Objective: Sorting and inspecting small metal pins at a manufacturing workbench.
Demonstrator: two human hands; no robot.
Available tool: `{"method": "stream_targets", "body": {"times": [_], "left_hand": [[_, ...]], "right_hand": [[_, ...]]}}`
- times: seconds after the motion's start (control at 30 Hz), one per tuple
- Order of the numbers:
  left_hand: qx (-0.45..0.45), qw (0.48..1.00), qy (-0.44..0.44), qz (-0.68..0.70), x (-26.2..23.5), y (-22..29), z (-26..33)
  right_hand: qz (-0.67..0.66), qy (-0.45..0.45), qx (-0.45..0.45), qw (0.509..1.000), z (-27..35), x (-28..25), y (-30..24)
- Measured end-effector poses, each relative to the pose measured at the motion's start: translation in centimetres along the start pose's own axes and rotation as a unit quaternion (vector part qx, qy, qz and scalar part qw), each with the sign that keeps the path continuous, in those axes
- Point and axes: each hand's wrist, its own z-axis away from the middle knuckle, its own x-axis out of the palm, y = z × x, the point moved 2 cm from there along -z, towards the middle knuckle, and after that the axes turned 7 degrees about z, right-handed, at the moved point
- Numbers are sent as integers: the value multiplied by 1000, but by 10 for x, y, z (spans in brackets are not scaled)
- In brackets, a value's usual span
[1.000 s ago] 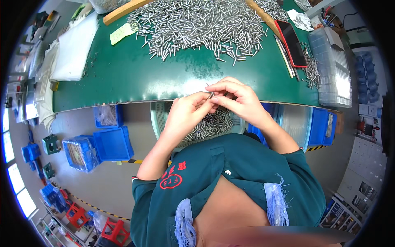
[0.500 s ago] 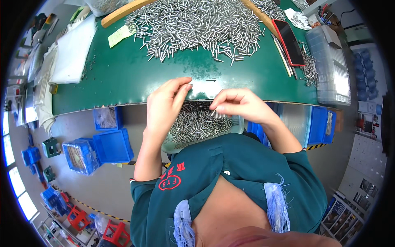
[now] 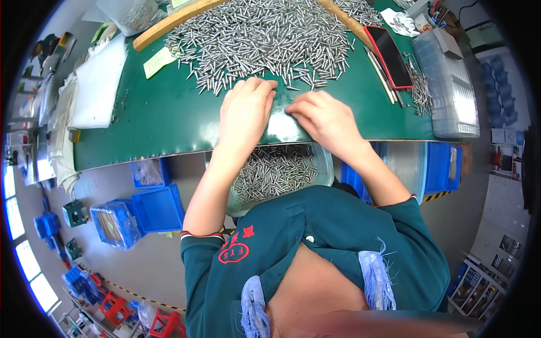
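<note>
A broad heap of small silver metal pins [image 3: 265, 42] covers the far middle of the green table. Reaching forward, my left hand [image 3: 246, 115] has its bent fingers at the heap's near edge, closed together. To its right, my right hand [image 3: 329, 121] is over the table just short of the pins, thumb and fingers curled into a pinch. Whatever either hand has in its fingers is hidden. Below the table's front edge, against my body, a pale green basket [image 3: 326, 169] holds many more such pins [image 3: 276, 177].
Wooden bars [image 3: 169, 25] flank the heap, a yellow note [image 3: 160, 62] beside the left one. On the right lie a red-edged phone [image 3: 390, 59], thin rods [image 3: 378, 73], loose pins [image 3: 418, 90] and clear plastic boxes [image 3: 451, 84]. White sheets [image 3: 100, 84] lie left; blue bins [image 3: 158, 208] stand below.
Both hands have moved forward, from the table's front edge to the heap. Before, my right hand pinched several pins above the basket; those pins no longer show in its fingers.
</note>
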Motion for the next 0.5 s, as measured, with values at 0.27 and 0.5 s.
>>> {"method": "stream_targets", "body": {"times": [0.27,0.5], "left_hand": [[42,996,-48,-56,19,7,-12],[15,999,-31,26,-26,-2,9]], "right_hand": [[39,9,66,997,-13,-6,11],[-16,-1,-1,1000,-8,-3,17]]}}
